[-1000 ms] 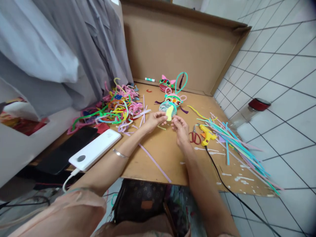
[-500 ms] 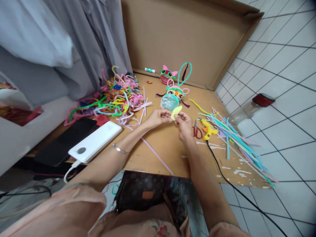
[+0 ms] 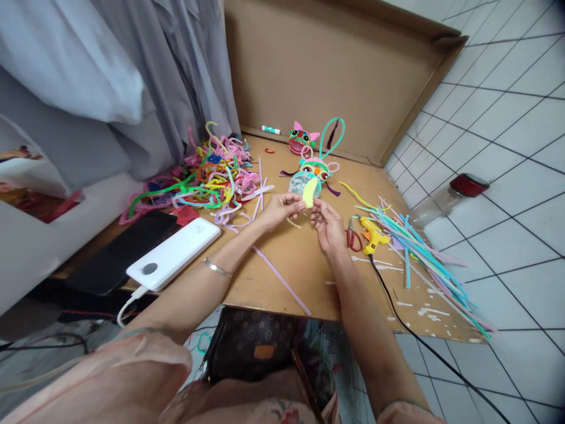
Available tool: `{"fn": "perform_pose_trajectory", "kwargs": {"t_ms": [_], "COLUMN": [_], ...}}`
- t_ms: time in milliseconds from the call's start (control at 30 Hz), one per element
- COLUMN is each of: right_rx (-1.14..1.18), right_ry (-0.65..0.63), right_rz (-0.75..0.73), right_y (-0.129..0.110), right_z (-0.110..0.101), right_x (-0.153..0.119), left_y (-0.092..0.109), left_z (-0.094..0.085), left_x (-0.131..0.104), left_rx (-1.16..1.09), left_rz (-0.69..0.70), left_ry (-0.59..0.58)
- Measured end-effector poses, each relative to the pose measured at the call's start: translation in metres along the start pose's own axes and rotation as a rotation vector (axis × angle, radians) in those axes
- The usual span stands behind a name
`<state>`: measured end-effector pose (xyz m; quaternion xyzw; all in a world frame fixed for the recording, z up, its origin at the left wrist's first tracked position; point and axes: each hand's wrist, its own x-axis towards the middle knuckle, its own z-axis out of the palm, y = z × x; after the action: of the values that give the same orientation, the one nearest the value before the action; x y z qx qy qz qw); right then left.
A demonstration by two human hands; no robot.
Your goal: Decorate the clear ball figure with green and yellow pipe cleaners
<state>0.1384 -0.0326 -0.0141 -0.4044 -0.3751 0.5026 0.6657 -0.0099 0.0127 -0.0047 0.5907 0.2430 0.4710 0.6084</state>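
My left hand (image 3: 282, 212) is closed in a pinch on the lower end of a pale yellow, fuzzy, curved piece (image 3: 311, 191) that looks like shaped pipe cleaner. At the piece's lower right edge, my right hand (image 3: 327, 225) has its thumb and forefinger pressed together. A thin yellowish strand (image 3: 293, 224) shows just below my left fingers. Right behind the yellow piece lies a clear, teal-rimmed round shape (image 3: 298, 182), partly covered by it. Attached or close behind stands a colourful animal head (image 3: 314, 167) with pink loop ears and a teal loop on top.
A tangle of pipe cleaners (image 3: 207, 176) lies left, near a white power bank (image 3: 174, 253) and black phone (image 3: 110, 259). Rightward are red-handled scissors (image 3: 353, 238), a yellow glue gun (image 3: 373, 235) with cord, and straight pipe cleaners (image 3: 428, 271). A second animal head (image 3: 300, 140) stands behind.
The yellow piece has turned more upright and now rests mainly in my left fingers. My right hand has shifted its grip to the lower edge. The camera view has moved slightly.
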Motion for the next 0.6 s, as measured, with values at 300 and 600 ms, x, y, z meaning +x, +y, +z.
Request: {"fn": "perform_pose_trajectory", "kwargs": {"t_ms": [300,600], "right_rx": [-0.079,-0.208], "right_ry": [-0.011,0.139], "right_rz": [-0.099,-0.118], "right_y": [0.000,0.001], "right_z": [0.010,0.007], "right_x": [-0.009,-0.007], "left_y": [-0.002,-0.009], "left_z": [0.010,0.010], "left_x": [-0.004,-0.005], "left_rx": [-0.087,0.096], "left_rz": [-0.131,-0.055], "left_ry": [-0.062,-0.036]}}
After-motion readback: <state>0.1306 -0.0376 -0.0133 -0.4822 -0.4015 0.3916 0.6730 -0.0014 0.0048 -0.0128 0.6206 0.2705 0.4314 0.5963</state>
